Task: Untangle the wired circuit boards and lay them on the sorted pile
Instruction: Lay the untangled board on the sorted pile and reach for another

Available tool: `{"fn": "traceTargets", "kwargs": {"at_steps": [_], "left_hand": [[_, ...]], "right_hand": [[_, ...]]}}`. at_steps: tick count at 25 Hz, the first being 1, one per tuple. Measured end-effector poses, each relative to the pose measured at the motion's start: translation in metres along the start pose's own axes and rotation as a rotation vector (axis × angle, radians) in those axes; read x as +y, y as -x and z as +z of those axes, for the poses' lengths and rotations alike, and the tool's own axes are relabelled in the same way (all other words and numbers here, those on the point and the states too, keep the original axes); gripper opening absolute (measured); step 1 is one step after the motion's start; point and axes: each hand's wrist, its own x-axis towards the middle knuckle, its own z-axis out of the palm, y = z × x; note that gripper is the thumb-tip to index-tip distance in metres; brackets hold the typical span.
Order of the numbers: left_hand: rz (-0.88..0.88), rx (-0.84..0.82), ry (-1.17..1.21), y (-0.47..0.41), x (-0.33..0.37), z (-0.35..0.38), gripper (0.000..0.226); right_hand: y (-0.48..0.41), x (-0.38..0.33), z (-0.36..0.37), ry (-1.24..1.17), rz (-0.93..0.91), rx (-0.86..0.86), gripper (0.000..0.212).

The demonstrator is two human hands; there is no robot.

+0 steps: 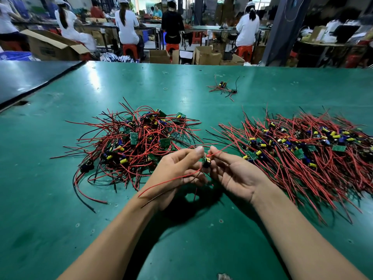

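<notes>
Circuit board [206,161] pinched btwn left hand [177,170] & right hand [235,174].

Green table [141,81] fills 6 o'clock, glossy, lamp glare in patches. Dark bench top [30,79] at 10 o'clock, beside it. Beyond, at 12 o'clock: long benches, workers [126,25] in white caps on red stools [130,49], backs turned. Cardboard boxes [205,55] on floor. Grey pillar [282,27] at 1 o'clock. Blue crate [14,56], probably plastic, at 9 o'clock.

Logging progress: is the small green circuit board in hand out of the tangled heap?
Out: left hand and right hand hold the board above bare table.
</notes>
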Motion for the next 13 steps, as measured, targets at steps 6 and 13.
{"fn": "traceTargets", "kwargs": {"at_steps": [6,13], "left_hand": [[-0.03,-0.002,-0.047,0.004,-0.004,0.004,0.027],[-0.08,-0.028,0.044,0.006,-0.002,0.006,0.023]], "right_hand": [[-0.003,0.0,-0.005,0.237,-0.216,0.08,0.019],[0.008,0.004,-0.002,0.224,-0.103,-0.166,0.026]]}}
